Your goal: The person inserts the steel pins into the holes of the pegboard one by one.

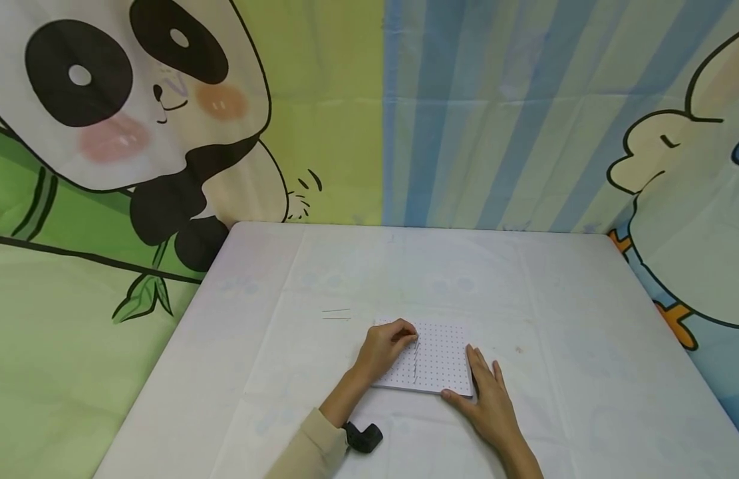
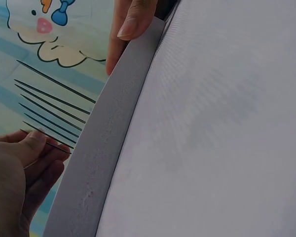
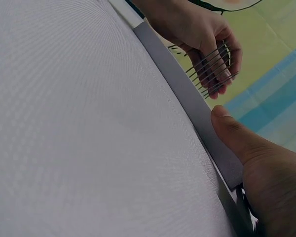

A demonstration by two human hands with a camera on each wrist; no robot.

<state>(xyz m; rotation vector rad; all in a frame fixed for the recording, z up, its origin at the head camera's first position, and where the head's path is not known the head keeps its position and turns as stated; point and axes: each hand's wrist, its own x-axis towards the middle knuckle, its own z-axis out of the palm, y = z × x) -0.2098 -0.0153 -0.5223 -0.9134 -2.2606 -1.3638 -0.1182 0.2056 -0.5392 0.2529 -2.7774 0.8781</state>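
A white board [image 1: 441,359] with a grid of small holes lies on the table. Several thin dark needles [image 2: 56,101] stand upright in it, in a row running from front to back. My left hand [image 1: 386,347] reaches over the board and pinches the needle at the far end of the row [image 2: 59,148] between thumb and fingers, its lower end down at the board. My right hand [image 1: 491,402] rests at the near right corner, fingers straight along the right side and thumb [image 3: 229,131] against the front edge.
Two more thin needles [image 1: 336,318] lie side by side on the white-covered table [image 1: 273,372], left of the board. A black wrist camera [image 1: 364,438] sits by the left sleeve. Cartoon-printed curtains [image 1: 327,113] hang behind and beside the table.
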